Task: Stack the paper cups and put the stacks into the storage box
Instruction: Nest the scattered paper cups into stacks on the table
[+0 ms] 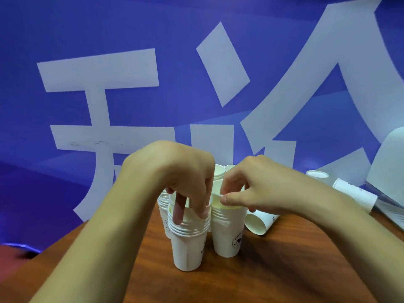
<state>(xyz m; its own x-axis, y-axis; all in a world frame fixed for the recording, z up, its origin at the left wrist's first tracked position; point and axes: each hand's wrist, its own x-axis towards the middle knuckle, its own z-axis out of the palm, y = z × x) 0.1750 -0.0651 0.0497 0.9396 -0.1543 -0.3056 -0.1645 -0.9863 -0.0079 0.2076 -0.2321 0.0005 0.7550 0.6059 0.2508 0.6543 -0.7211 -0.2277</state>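
While the left hand grips the left stack and the right hand pinches the right stack rim, loose cups remain; boxing apparently pending.

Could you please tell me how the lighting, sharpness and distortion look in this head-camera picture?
Head view: light is soft and even, no glare on the white paper cup stacks; wide-angle distortion bows the wooden table edge and the blue banner lettering; the left hand and right hand are slightly soft at the fingertips; the cups' printing is too blurred to read.
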